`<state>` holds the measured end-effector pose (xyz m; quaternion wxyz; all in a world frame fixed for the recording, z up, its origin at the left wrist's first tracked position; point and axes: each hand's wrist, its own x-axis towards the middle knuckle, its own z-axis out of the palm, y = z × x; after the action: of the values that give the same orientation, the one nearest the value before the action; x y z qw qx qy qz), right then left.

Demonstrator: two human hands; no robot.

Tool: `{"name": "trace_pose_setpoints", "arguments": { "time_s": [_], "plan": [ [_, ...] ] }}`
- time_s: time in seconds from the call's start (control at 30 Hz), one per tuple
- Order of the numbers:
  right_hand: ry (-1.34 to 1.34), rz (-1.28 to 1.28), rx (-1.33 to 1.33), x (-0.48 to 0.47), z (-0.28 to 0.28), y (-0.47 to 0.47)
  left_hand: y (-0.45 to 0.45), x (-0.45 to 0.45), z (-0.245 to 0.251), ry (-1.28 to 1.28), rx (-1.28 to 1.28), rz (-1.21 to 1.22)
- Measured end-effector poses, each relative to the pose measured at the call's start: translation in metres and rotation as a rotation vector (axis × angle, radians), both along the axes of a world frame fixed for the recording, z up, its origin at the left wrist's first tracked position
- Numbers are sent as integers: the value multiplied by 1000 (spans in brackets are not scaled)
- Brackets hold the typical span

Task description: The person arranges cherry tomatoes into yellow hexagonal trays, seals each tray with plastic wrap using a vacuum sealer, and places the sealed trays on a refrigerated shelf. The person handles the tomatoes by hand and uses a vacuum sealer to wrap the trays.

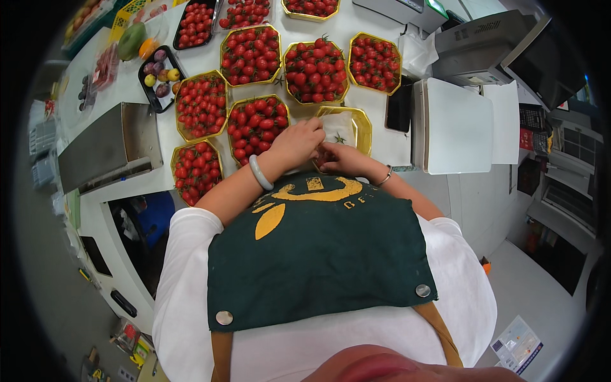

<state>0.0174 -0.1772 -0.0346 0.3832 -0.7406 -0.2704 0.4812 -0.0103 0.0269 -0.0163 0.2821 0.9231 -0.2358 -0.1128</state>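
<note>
My left hand (300, 138) bends inward over the near-left part of a gold plastic tray (363, 126). Close against its fingertips is my right hand (346, 159), fingers curled. The hands hide whatever may be between their fingers. A white liner (338, 125) covers the tray's bottom, and a loose green tomato calyx (340, 138) lies on it. Just left of my left hand stands a gold tray of cherry tomatoes (258, 125). Beyond the hands, another heaped tray of cherry tomatoes (316, 71) has some green stems on top.
More filled tomato trays (201, 106) stand left and behind. A black tray of plums (160, 76) sits farther left, near a steel box (112, 143). On the right are a phone (398, 110), a scale with a flat plate (457, 126) and a monitor (549, 62).
</note>
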Motion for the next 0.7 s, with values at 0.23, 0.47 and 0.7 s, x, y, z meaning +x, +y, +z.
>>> {"name": "trace_pose_setpoints", "arguments": {
  "time_s": [0.23, 0.47, 0.7],
  "plan": [
    [-342, -275, -41, 15, 24, -3, 4, -1, 15, -27, -143, 80],
    [542, -632, 297, 42, 78, 3, 3, 10, 48, 161, -632, 328],
    [761, -849, 439, 62, 85, -5, 25, 18, 40, 734, -1295, 675]
  ]
}}
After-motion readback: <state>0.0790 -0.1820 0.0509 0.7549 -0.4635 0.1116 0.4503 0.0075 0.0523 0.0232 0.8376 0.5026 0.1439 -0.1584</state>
